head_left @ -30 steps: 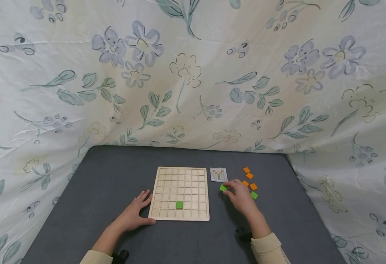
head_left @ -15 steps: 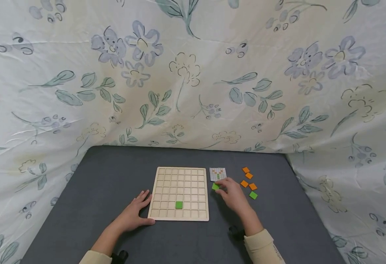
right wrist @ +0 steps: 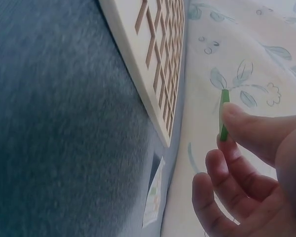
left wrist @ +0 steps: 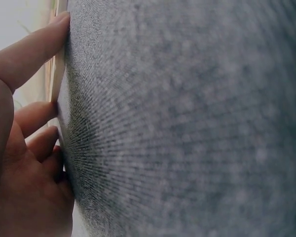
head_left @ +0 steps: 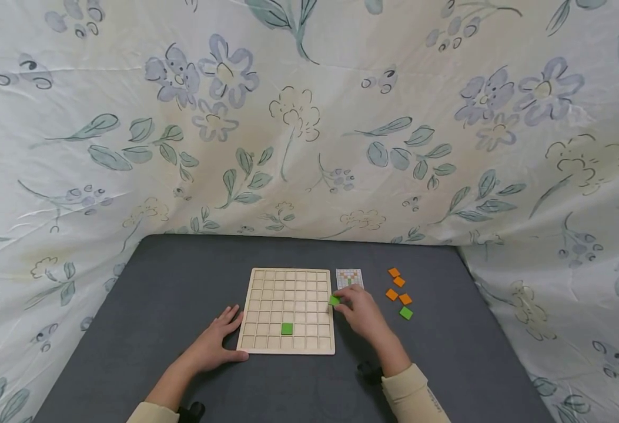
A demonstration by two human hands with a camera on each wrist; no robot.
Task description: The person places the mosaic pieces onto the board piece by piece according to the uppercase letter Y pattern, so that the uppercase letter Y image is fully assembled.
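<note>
A pale wooden grid board (head_left: 309, 295) lies on the dark grey table, with one green square tile (head_left: 287, 329) set in a cell of its lower middle. At the board's lower left, my left hand (head_left: 214, 343) rests with thumb and fingers spread along the edge; the left wrist view shows the fingertips against the board's side. My right hand (head_left: 364, 315) pinches a second green square tile (right wrist: 224, 116) between thumb and fingertip, raised beside the board's right edge. In the right wrist view that tile is seen edge-on.
A small printed card (head_left: 348, 276) with a coloured grid pattern lies right of the board, partly overlapped by the right hand. Farther right are several orange tiles (head_left: 405, 299) and a loose green tile (head_left: 406, 313). A flowered cloth (head_left: 298, 147) hangs behind the table.
My right hand has carried the pinched green tile leftward, from near the loose tiles to the board's right edge. The left hand and board stay in place.
</note>
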